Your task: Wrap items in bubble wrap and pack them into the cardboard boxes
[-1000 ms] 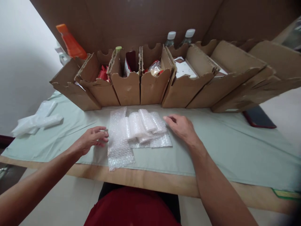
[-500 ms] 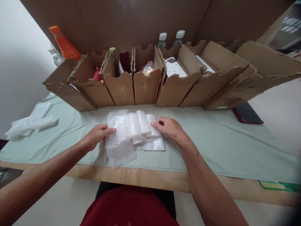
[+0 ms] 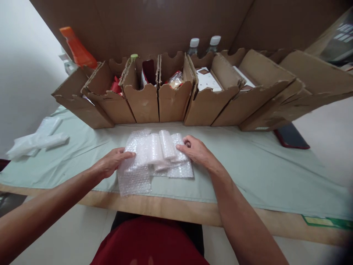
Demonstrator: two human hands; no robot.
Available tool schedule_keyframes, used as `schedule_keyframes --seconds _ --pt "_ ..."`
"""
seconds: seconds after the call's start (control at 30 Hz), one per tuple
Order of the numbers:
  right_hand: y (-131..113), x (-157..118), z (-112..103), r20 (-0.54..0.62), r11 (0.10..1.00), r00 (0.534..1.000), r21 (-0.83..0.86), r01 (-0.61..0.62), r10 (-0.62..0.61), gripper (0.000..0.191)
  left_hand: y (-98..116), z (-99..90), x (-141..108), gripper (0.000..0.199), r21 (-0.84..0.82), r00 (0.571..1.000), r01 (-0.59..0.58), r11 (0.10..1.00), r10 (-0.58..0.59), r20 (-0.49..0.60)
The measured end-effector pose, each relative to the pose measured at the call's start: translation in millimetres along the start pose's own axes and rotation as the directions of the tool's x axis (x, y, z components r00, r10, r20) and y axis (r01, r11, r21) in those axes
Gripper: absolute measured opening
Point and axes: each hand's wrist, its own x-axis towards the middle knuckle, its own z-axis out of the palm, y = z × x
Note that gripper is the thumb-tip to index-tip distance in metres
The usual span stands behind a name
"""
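Between my hands, clear bubble wrap lies on the green cloth, partly flat and partly in rolled or folded pieces near the middle. My left hand pinches the left part of the sheet, thumb on top and fingers underneath. At the right end, my right hand has its thumb and curled fingers closed on the edge of a bubble wrap piece. Whether anything is wrapped inside the rolls, I cannot tell.
A row of open cardboard bins stands along the back, holding packets and boxes. Behind them are an orange bottle and two white-capped bottles. More bubble wrap lies far left; a dark flat object lies right.
The lower left part of the bubble wrap sheet has swung left and now hangs straighter toward me. Both hands keep nearly the same places and grips.
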Motion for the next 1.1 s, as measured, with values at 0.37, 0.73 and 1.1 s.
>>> schedule_keyframes --seconds 0.37,0.73,1.1 --pt "-5.1 -2.1 3.2 -0.005 0.992 0.999 0.121 0.047 -0.047 0.036 -3.3 19.0 -6.0 0.033 -0.125 0.995 -0.098 0.987 0.094 -0.033" --pt "-61.2 -5.3 32.8 0.058 0.963 0.979 0.197 0.182 -0.197 0.037 -26.4 -6.3 -31.9 0.065 -0.479 0.978 -0.207 0.853 0.186 -0.091" --pt "-243.2 68.1 156.1 0.404 0.782 0.729 -0.051 0.621 -0.552 0.021 -80.7 -146.9 -66.8 0.070 -0.685 0.897 -0.364 0.631 0.040 -0.440"
